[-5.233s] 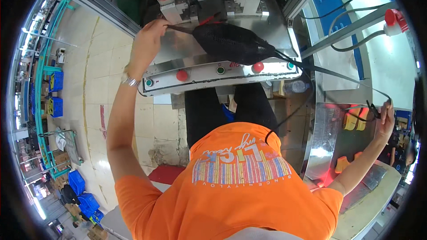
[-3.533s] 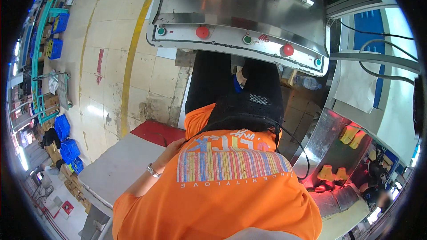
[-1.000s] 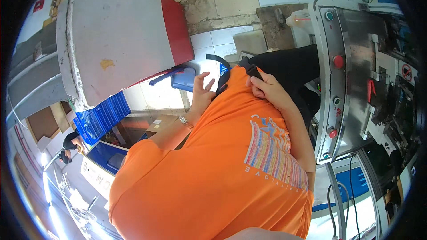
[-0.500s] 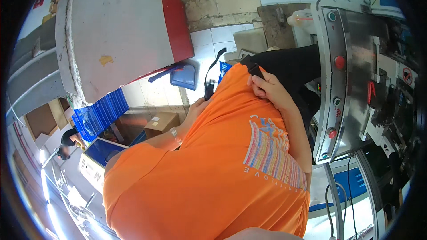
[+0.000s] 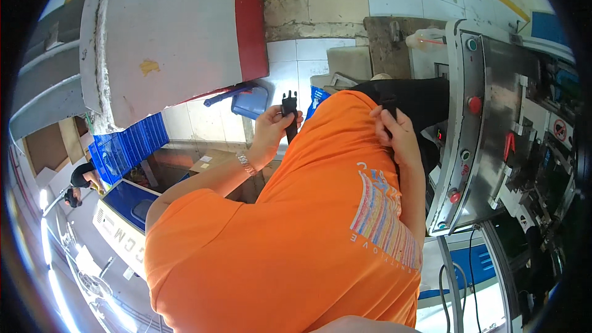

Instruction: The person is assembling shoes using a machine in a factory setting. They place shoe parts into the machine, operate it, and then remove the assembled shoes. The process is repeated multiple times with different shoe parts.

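Observation:
At the left edge of my orange shirt, my left hand [image 5: 271,131] pinches a black buckle half [image 5: 289,103] with its prongs pointing away from me. A short length of black strap [image 5: 291,131] hangs from it beside the fingers. On the other side of the shirt's lower hem, my right hand [image 5: 398,134] is closed around another black buckle piece [image 5: 389,107], dark against the black trousers [image 5: 419,100] and partly covered by the fingers. The two pieces are apart, with the orange cloth [image 5: 342,142] between them.
A steel machine panel [image 5: 473,129] with red and green buttons stands close on the right. To the left are a large grey-and-red block [image 5: 172,43], a blue dustpan [image 5: 250,100], blue crates [image 5: 126,151] and a cardboard box [image 5: 213,161]. Another person [image 5: 83,179] is at the far left.
My left hand has raised its buckle half, so the prongs now show upright and the strap hangs down. My right hand has shifted right and slightly nearer, still gripping its piece.

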`<state>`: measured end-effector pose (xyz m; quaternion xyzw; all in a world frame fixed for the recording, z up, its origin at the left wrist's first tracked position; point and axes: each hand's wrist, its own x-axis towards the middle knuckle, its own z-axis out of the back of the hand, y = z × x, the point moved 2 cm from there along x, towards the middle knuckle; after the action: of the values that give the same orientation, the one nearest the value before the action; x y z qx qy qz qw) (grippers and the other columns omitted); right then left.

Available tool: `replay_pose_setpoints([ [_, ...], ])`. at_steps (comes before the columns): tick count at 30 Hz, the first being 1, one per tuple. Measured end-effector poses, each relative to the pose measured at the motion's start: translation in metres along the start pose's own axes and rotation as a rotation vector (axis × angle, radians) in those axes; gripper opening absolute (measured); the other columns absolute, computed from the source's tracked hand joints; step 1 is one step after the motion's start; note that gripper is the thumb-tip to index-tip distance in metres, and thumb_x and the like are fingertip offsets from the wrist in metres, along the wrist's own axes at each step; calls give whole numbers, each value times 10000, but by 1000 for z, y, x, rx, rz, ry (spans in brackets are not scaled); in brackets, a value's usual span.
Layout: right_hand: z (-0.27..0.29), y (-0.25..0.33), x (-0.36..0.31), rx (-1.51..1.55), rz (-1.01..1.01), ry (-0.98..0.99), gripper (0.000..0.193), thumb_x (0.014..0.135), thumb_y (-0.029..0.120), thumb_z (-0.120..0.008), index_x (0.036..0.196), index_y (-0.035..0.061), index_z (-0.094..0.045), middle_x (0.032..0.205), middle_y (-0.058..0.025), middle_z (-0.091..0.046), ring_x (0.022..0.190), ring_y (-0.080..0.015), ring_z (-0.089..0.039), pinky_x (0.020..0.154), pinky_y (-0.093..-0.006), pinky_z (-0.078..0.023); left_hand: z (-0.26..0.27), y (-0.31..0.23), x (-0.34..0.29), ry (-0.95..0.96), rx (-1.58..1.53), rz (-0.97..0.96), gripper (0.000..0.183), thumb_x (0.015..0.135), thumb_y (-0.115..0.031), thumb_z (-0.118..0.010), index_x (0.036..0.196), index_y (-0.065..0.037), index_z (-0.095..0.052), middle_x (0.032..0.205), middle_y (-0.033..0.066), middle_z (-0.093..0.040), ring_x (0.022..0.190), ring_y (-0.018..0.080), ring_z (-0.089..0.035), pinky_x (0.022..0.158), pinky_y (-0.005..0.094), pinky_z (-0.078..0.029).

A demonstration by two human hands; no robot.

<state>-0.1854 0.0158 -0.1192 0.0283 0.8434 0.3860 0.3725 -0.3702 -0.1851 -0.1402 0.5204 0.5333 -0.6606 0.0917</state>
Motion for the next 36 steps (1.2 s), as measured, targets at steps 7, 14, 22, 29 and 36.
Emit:
replay_pose_setpoints([
  [7,0,-2,1,27,60,-50,217,934,226,-443,916,34,-544,545,46,-377,456,-25,-308,426,-182,-232,1,16,9,-138,-648,477,213,929,-187,-454,943,18,-511,757,60,-609,599,123,-565,553,210,-484],
  [14,-1,-5,3,-28,-4,-4,214,933,216,-440,903,36,-552,539,54,-376,466,-23,-319,437,-180,-238,-9,17,23,-56,-376,592,229,926,-221,-398,847,-38,-510,590,23,-518,453,81,-453,429,182,-409],
  [22,-8,-8,6,-113,14,-24,239,933,211,-432,986,23,-570,535,54,-371,465,-24,-312,436,-181,-242,-30,-1,9,185,-336,286,192,851,-56,-336,1026,-9,-398,847,111,-540,661,145,-518,608,259,-469],
  [29,-7,-10,5,-136,35,1,244,936,205,-421,986,18,-571,534,56,-366,466,-26,-312,447,-183,-252,-24,-2,2,285,-384,250,291,838,64,-399,1122,21,-355,1110,180,-505,913,195,-561,845,334,-484],
  [36,-9,-10,3,-145,21,-3,258,931,196,-428,1062,24,-570,546,51,-381,485,-24,-337,460,-178,-265,-26,1,1,189,-199,124,213,852,60,-473,1058,35,-426,1048,152,-589,992,195,-586,870,296,-489],
])
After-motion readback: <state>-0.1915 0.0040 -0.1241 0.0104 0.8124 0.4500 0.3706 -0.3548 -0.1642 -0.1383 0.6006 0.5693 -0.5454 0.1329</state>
